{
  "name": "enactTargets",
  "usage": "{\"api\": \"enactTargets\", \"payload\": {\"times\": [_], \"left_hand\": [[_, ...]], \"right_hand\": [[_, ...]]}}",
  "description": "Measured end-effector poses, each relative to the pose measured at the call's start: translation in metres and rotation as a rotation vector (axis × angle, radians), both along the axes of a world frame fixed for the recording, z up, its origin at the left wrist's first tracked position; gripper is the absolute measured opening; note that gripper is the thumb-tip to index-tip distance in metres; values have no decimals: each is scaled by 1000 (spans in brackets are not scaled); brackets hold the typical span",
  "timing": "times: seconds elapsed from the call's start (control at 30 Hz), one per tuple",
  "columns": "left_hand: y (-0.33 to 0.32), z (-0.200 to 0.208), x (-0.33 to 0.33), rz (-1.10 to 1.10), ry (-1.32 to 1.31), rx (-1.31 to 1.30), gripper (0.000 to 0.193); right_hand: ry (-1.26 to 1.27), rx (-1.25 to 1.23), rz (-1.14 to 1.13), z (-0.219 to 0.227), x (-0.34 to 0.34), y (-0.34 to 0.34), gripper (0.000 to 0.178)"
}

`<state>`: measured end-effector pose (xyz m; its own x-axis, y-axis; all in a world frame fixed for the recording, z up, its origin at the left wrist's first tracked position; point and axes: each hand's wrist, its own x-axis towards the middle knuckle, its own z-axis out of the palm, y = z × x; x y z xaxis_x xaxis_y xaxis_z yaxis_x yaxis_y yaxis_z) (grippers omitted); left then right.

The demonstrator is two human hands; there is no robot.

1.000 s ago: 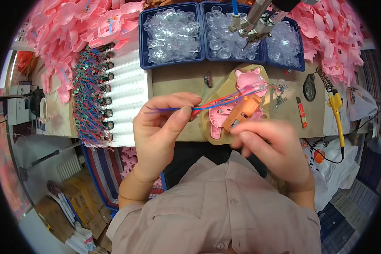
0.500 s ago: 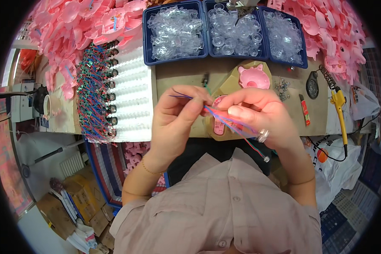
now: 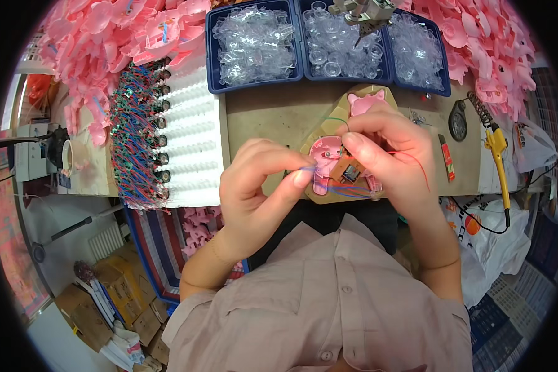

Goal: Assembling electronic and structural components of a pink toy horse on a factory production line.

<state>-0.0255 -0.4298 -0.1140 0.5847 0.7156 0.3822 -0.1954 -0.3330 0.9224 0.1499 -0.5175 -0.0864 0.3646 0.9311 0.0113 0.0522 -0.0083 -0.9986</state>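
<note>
In front of me, my left hand (image 3: 254, 186) pinches the end of some thin blue wires (image 3: 314, 168) between thumb and forefinger. My right hand (image 3: 394, 152) is closed on a small brown circuit board (image 3: 346, 171) with a dark chip, which hangs below its fingertips. A loose red wire (image 3: 417, 162) trails over the right hand, and a green wire (image 3: 336, 118) arches above it. Red and blue wires (image 3: 347, 188) run between the hands. Under them, a pink plastic shell (image 3: 320, 149) lies on a tan fixture (image 3: 338, 111); another pink shell with ears (image 3: 361, 103) sits behind, partly hidden by my right hand.
Blue bins (image 3: 254, 87) of clear plastic parts stand at the back, a metal machine tip (image 3: 367, 28) above them. Wired boards (image 3: 136, 136) lie on white foam (image 3: 195, 136) at left. Pink parts pile up in both back corners. A yellow soldering iron (image 3: 496, 149) hangs at right.
The wire bundle has dropped onto the pink shell, and a brown board now shows under my right fingers. My left hand has moved slightly lower; a red wire now trails over my right hand.
</note>
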Motion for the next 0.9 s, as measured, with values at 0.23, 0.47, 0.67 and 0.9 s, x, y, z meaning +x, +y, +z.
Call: {"api": "enactTargets", "payload": {"times": [0.23,0.47,0.67,0.9], "left_hand": [[23,23,-19,-482,263,-423,11],[17,22,-35,-386,352,-587,11],[32,21,-27,-696,352,-457,10],[33,28,-33,-385,356,-163,6]], "right_hand": [[-541,117,379,0,-16,16,6],[-70,-249,310,10,-19,21,6],[10,-144,318,3,-18,19,8],[-96,88,-30,6,8,18,12]]}}
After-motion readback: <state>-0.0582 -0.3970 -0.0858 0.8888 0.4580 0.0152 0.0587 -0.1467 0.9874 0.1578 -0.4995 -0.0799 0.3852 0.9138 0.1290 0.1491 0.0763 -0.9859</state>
